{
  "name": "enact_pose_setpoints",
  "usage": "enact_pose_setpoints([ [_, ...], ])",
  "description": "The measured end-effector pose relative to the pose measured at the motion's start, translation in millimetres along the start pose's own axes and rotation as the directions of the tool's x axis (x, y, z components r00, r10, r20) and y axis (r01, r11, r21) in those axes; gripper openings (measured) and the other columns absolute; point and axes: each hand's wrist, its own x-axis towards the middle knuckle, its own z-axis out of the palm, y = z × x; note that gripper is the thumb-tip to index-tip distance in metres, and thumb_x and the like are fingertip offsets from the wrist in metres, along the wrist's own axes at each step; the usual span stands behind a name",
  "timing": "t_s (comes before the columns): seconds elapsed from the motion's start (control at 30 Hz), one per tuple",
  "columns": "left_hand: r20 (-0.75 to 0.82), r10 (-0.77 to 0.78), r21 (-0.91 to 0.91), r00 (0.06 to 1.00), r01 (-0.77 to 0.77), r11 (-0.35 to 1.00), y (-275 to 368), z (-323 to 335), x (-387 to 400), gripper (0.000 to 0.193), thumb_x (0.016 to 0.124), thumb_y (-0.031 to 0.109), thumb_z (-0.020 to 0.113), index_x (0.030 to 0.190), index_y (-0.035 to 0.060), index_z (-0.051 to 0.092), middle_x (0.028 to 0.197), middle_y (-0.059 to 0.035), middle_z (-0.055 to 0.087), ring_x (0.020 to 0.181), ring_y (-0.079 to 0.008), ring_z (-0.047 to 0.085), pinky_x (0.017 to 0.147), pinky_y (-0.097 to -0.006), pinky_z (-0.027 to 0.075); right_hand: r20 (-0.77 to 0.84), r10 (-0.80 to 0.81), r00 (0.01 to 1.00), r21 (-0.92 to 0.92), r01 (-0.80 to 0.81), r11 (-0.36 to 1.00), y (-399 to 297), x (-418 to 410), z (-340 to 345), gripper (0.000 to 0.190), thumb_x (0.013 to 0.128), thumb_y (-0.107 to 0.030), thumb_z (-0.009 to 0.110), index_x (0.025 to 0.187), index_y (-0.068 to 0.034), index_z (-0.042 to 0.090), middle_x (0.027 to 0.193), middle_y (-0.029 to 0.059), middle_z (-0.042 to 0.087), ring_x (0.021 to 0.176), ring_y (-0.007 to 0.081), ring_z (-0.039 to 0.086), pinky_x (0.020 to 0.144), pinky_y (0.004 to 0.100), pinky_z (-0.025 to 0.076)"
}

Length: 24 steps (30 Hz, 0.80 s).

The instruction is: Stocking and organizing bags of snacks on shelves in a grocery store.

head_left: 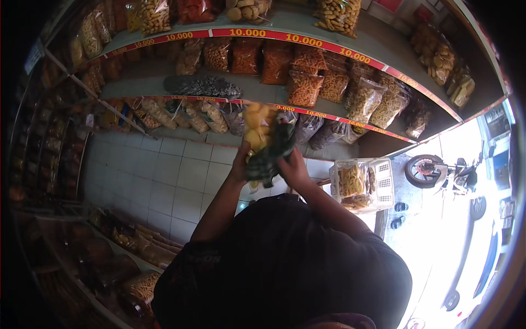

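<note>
In front of my chest, my left hand [239, 162] grips a clear plastic bag of round yellow snacks [257, 127] by its left side. A dark green checked cloth [269, 158] is bunched in my right hand [294, 168] and lies against the bag's right side, covering part of it. Both the cloth and the bag are a little blurred. Just beyond them runs the red price strip of a grey shelf [259, 87], where packed snack bags stand. A grey feather duster [205, 87] rests on that shelf, to the left.
Snack bags [305, 88] line the middle shelf, with more on the upper shelf [287, 24]. A white plastic crate [382, 181] of bagged snacks stands to my right. Beyond it are a motorcycle [444, 170] and sandals [399, 214]. Low shelving with packets [152, 249] is behind me on the left.
</note>
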Motion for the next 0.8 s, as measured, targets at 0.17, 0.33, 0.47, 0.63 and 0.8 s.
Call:
enact_pose_setpoints([
  [0.17,0.025,-0.027,0.182,0.999,0.022,0.983,-16,8,-8,0.057,0.096,0.039,0.043,0.143,0.0093,0.029,0.137,-0.0107,0.043,0.125,-0.0224,0.045,0.106,-0.0388,0.035,-0.117,-0.090,0.989,-0.072,0.082,0.994,-5,25,-8,0.067,0.082,-0.013,0.062,0.141,-0.003,0.031,0.153,0.0173,0.018,0.142,0.0321,0.012,0.112,0.0386,0.021],
  [0.33,0.126,-0.079,-0.436,0.989,0.127,0.891,16,16,2,0.055,0.096,0.043,0.041,0.137,0.0069,0.037,0.128,-0.0116,0.050,0.117,-0.0245,0.053,0.095,-0.0409,0.048,0.001,-0.374,0.927,-0.401,0.343,0.849,-42,0,16,0.067,0.081,-0.014,0.061,0.140,-0.004,0.031,0.151,0.0169,0.022,0.142,0.0333,0.016,0.111,0.0413,0.025],
  [0.47,-0.090,0.119,-0.016,0.989,-0.121,0.993,29,8,7,0.055,0.094,0.044,0.043,0.133,0.0060,0.040,0.122,-0.0114,0.052,0.113,-0.0251,0.055,0.092,-0.0420,0.048,-0.056,-0.046,0.997,-0.021,0.044,0.999,34,-14,8,0.061,0.080,-0.011,0.059,0.136,-0.003,0.035,0.138,0.0219,0.041,0.130,0.0375,0.037,0.104,0.0423,0.035],
  [0.63,0.008,0.129,-0.382,0.992,-0.116,0.917,19,-10,5,0.061,0.091,0.049,0.042,0.136,0.0085,0.036,0.133,-0.0128,0.045,0.118,-0.0305,0.049,0.103,-0.0518,0.037,-0.600,0.192,0.777,-0.100,-0.311,0.945,88,25,-66,0.058,0.084,-0.017,0.058,0.132,-0.005,0.029,0.114,0.0266,0.055,0.107,0.0457,0.054,0.084,0.0466,0.046],
  [0.8,-0.118,0.103,-0.230,0.988,-0.128,0.965,5,14,18,0.064,0.089,0.055,0.041,0.136,0.0102,0.037,0.134,-0.0125,0.042,0.121,-0.0337,0.045,0.104,-0.0550,0.033,-0.679,-0.051,0.732,-0.402,-0.313,0.861,84,85,-149,0.046,0.084,-0.021,0.060,0.118,-0.002,0.036,0.114,0.0277,0.054,0.106,0.0417,0.054,0.086,0.0472,0.045],
])
